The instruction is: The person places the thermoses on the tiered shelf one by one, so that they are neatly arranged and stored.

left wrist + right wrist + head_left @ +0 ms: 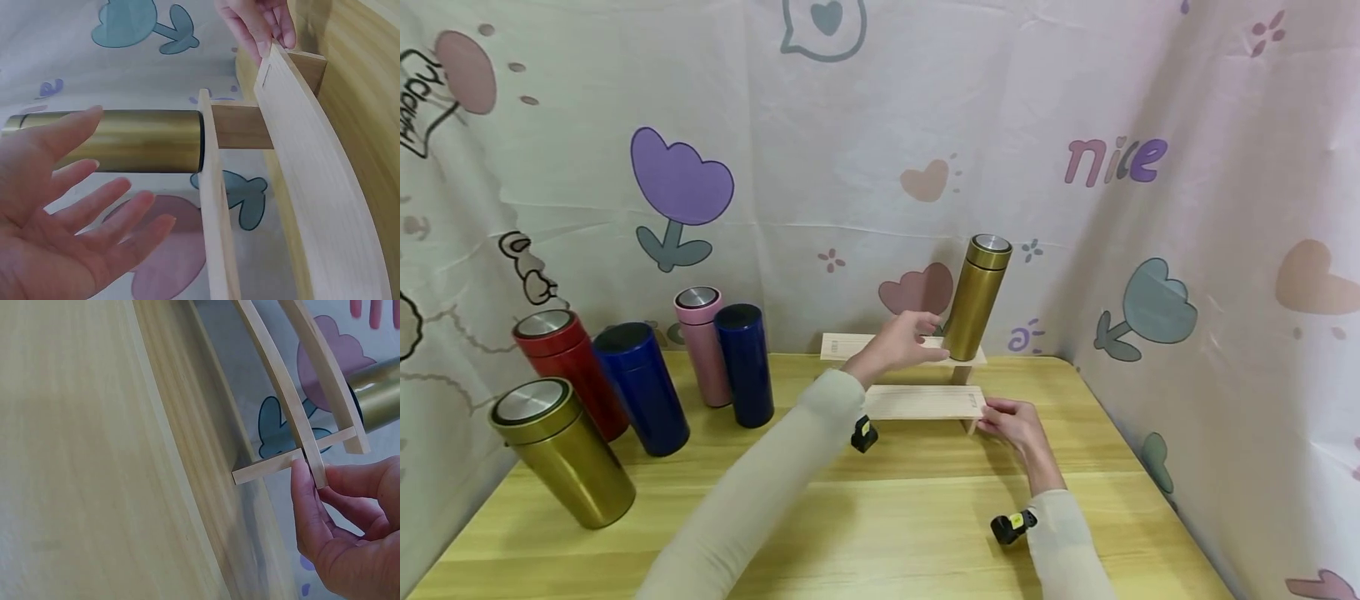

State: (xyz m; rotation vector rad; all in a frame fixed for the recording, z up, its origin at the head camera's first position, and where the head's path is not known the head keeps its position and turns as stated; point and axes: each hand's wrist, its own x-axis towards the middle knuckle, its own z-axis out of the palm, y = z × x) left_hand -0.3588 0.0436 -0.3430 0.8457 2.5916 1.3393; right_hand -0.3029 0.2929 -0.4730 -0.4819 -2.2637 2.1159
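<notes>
A slim gold thermos bottle [976,296] with a silver-topped lid stands on the right end of the upper shelf [850,347] of a two-step wooden rack. My left hand [898,342] is just left of the bottle's lower part; in the left wrist view its fingers are spread and hold nothing, and the thumb overlaps the bottle [150,140]. My right hand [1017,427] pinches the right end of the lower shelf [925,402] between thumb and fingers. The right wrist view shows that grip at the board's end [317,472], beside the rack's side support [265,467].
Several more thermos bottles stand on the left of the wooden table [910,533]: red [576,367], wide blue [642,392], pink [703,350], slim blue [745,367] and wide gold [568,454]. A printed curtain [820,167] hangs behind the table and along its sides.
</notes>
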